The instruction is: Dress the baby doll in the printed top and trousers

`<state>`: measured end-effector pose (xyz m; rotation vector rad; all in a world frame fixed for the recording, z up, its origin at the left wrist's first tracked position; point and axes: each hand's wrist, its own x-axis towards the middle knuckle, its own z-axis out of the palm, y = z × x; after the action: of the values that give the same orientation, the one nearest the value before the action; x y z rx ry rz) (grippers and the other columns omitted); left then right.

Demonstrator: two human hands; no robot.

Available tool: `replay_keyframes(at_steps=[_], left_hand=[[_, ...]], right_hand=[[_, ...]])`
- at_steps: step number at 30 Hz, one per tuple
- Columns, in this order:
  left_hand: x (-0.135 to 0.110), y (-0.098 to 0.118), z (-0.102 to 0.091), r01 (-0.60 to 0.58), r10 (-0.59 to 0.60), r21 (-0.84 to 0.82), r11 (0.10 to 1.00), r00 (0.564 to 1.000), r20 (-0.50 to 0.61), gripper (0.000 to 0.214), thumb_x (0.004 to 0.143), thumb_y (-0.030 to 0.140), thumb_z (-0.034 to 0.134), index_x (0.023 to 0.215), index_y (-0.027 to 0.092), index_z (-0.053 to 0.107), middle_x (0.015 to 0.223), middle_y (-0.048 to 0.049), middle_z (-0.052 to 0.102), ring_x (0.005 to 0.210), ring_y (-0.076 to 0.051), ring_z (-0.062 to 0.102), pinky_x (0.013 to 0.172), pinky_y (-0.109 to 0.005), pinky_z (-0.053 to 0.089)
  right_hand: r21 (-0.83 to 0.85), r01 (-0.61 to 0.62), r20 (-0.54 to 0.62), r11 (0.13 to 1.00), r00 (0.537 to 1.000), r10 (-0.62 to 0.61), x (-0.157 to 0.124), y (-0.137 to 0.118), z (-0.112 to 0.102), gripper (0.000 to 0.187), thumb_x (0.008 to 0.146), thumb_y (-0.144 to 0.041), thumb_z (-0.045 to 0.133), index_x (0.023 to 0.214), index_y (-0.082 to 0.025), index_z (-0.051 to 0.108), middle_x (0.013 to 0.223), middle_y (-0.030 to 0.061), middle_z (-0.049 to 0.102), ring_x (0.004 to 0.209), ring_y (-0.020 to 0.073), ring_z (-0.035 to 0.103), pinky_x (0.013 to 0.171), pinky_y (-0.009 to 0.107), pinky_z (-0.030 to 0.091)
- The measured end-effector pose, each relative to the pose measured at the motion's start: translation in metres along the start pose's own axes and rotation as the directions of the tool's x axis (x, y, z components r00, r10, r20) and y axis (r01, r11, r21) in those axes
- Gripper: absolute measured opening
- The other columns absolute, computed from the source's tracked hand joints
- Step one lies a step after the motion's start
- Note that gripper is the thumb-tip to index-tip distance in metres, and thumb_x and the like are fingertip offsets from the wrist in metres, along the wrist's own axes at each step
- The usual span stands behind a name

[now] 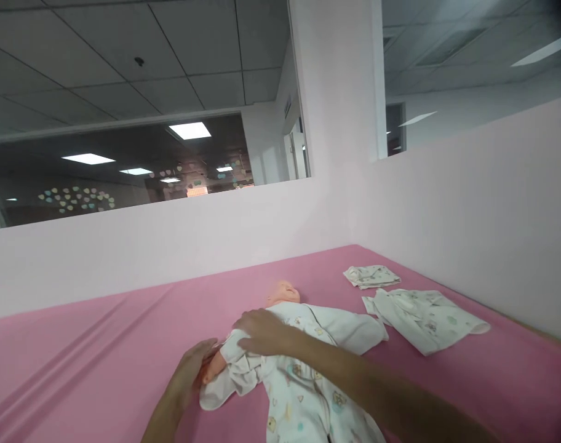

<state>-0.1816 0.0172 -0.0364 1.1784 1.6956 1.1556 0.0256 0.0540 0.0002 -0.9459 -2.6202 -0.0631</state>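
A baby doll (283,290) lies on its back, in a white romper (292,394) with small animal prints. One bare forearm (214,367) of the doll sticks out of a bunched white sleeve (233,347) on the left. My left hand (190,366) is curled around the end of that forearm, its thumb partly hidden. Across the doll's chest reaches my right arm, and my right hand (262,332) is closed over the sleeve at the doll's upper arm; its fingertips are partly hidden. The other sleeve (354,326) lies stretched out to the right.
A pink sheet (100,363) covers the surface. To the right lie a folded printed white cloth (371,276) and a larger spread printed garment (428,317). White walls (216,227) with windows border the back and right side.
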Motion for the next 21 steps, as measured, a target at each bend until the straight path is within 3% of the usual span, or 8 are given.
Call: replay_keyframes(at_steps=[2, 3, 6, 8, 11, 14, 17, 21], left_hand=[[0.001, 0.002, -0.003, -0.081, 0.09, 0.113, 0.99, 0.993, -0.076, 0.026, 0.084, 0.032, 0.046, 0.103, 0.019, 0.058, 0.102, -0.0089, 0.071, 0.093, -0.024, 0.068, 0.076, -0.033, 0.054], [0.001, 0.004, -0.003, -0.131, 0.164, 0.215, 0.968, 0.976, -0.141, 0.025, 0.084, 0.031, 0.044, 0.103, 0.02, 0.057, 0.104, -0.0084, 0.07, 0.096, -0.024, 0.067, 0.079, -0.033, 0.053], [-0.003, 0.018, 0.007, -0.226, 0.362, 0.436, 0.871, 0.895, -0.26, 0.028, 0.085, 0.036, 0.04, 0.101, 0.024, 0.058, 0.104, -0.0057, 0.069, 0.098, -0.025, 0.064, 0.082, -0.035, 0.049], [-0.011, 0.036, 0.027, -0.313, 0.439, 0.444, 0.84, 0.872, -0.216, 0.031, 0.086, 0.042, 0.039, 0.103, 0.025, 0.059, 0.103, -0.0042, 0.069, 0.093, -0.024, 0.063, 0.08, -0.033, 0.048], [-0.027, 0.071, 0.075, -0.536, 0.569, 0.388, 0.75, 0.822, 0.036, 0.031, 0.089, 0.042, 0.039, 0.102, 0.024, 0.06, 0.101, -0.0027, 0.068, 0.092, -0.02, 0.062, 0.082, -0.029, 0.047], [-0.036, 0.101, 0.132, -0.735, 0.615, 0.364, 0.572, 0.678, 0.402, 0.032, 0.093, 0.037, 0.032, 0.103, 0.023, 0.059, 0.108, -0.0037, 0.066, 0.099, -0.019, 0.059, 0.086, -0.029, 0.045], [-0.029, 0.116, 0.18, -0.812, 0.478, 0.472, 0.343, 0.583, 0.657, 0.031, 0.092, 0.027, 0.031, 0.102, 0.02, 0.06, 0.111, -0.0071, 0.064, 0.104, -0.021, 0.057, 0.089, -0.031, 0.044], [-0.01, 0.116, 0.216, -0.795, 0.347, 0.546, 0.264, 0.606, 0.716, 0.023, 0.079, 0.016, 0.047, 0.097, 0.016, 0.061, 0.108, -0.0104, 0.065, 0.099, -0.024, 0.06, 0.083, -0.033, 0.046]], right_hand=[[0.035, -0.192, -0.1, 0.981, 0.976, 0.195, -0.041, 0.034, -0.012, 0.028, 0.092, -0.034, 0.041, 0.11, -0.024, 0.06, 0.114, 0.0041, 0.066, 0.106, 0.0176, 0.059, 0.088, 0.028, 0.042], [0.046, -0.312, -0.136, 0.949, 0.939, 0.315, -0.065, 0.055, -0.017, 0.029, 0.094, -0.03, 0.035, 0.104, -0.022, 0.061, 0.11, 0.0057, 0.066, 0.104, 0.0178, 0.059, 0.087, 0.029, 0.041], [0.056, -0.666, -0.175, 0.743, 0.727, 0.664, -0.143, 0.117, -0.025, 0.039, 0.093, -0.024, 0.022, 0.083, -0.016, 0.059, 0.085, 0.0107, 0.065, 0.078, 0.0211, 0.061, 0.068, 0.033, 0.041], [0.055, -0.796, -0.153, 0.603, 0.59, 0.793, -0.188, 0.15, -0.023, 0.034, 0.091, -0.029, 0.029, 0.073, -0.017, 0.055, 0.073, 0.0096, 0.061, 0.07, 0.0233, 0.06, 0.062, 0.033, 0.038], [0.086, -0.872, -0.084, 0.482, 0.476, 0.875, -0.229, 0.179, -0.012, 0.029, 0.086, -0.037, 0.041, 0.066, -0.019, 0.051, 0.07, 0.0086, 0.06, 0.068, 0.0245, 0.06, 0.058, 0.031, 0.035], [0.167, -0.88, -0.024, 0.444, 0.447, 0.894, -0.236, 0.191, 0.0, 0.03, 0.083, -0.044, 0.046, 0.065, -0.02, 0.05, 0.073, 0.0086, 0.062, 0.07, 0.0244, 0.06, 0.058, 0.031, 0.035], [0.271, -0.854, 0.013, 0.444, 0.465, 0.885, -0.23, 0.195, 0.008, 0.03, 0.081, -0.046, 0.046, 0.067, -0.02, 0.05, 0.07, 0.0053, 0.062, 0.065, 0.02, 0.058, 0.056, 0.029, 0.034], [0.375, -0.801, 0.001, 0.466, 0.503, 0.864, -0.224, 0.199, 0.015, 0.017, 0.075, -0.033, 0.05, 0.065, -0.021, 0.042, 0.064, 0.0004, 0.057, 0.059, 0.0148, 0.051, 0.052, 0.025, 0.031]])
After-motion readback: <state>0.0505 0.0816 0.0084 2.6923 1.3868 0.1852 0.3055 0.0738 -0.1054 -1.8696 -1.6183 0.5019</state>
